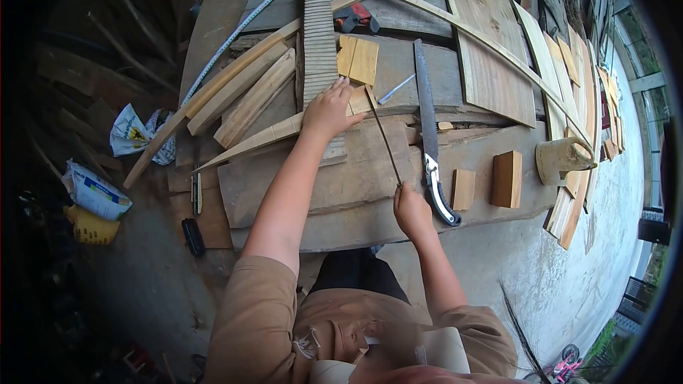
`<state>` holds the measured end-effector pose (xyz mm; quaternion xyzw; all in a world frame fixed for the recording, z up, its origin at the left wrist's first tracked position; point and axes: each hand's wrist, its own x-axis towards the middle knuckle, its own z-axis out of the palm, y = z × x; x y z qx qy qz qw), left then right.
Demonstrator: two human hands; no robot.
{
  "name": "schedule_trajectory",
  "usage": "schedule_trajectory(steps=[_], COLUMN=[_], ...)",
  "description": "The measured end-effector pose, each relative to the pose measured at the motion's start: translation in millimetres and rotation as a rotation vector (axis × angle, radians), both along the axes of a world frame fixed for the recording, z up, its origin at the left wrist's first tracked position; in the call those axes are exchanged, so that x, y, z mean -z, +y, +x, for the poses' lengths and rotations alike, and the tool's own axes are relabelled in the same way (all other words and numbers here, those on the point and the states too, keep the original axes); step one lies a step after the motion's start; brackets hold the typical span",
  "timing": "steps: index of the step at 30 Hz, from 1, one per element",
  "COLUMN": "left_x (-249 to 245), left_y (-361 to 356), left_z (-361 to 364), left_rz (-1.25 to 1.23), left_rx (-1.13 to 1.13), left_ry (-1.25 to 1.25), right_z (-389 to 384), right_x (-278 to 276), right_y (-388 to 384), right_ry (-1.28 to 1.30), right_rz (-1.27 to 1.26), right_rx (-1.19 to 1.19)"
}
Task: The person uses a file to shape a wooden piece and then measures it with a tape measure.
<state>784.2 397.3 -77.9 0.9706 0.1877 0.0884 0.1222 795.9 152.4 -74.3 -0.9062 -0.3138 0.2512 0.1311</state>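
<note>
My left hand [329, 109] grips a long tapered strip of wood [263, 134], its fingers over the top and thumb spread toward the strip's wide right end. Cross lines run along the strip. In my closed right hand [413, 210] is a long, thin, dark blade [386, 141], seen nearly edge-on. Its far end meets the strip's wide end, just right of my left thumb. Beyond my left hand lies a ribbed wooden slat [318, 35]. A folding saw [425, 114] with a black and grey handle lies right of the blade.
On the plank table [341, 206] are wood blocks [506, 179], a pale pen-like stick [396, 89], a red and black tool [356, 18], a tape measure strip [229, 46] and a utility knife [197, 193]. Long curved strips [462, 25] cross the back. A cream container [558, 162] stands right.
</note>
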Motion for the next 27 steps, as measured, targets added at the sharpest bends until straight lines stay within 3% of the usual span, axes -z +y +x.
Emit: schedule_trajectory(steps=[7,15,21,24,27], left_x=[6,7,6,8,6], left_y=[5,1,3,4,4], left_z=[-2,-2,0,-2,-1], left_rz=[-0.019,0.022,-0.032,-0.012,-0.008], left_rx=[-0.068,0.003,-0.044,0.025,0.024], left_ry=[-0.047,-0.015,-0.009,-0.016,-0.003], right_z=[51,0,42,37,9], right_x=[-2,4,11,6,11], right_y=[90,-11,82,69,6], right_ry=[0.009,-0.04,-0.03,0.01,-0.03], right_rz=[0.112,0.034,0.174,0.132,0.08], right_rx=[0.014,0.013,-0.005,-0.007,-0.018])
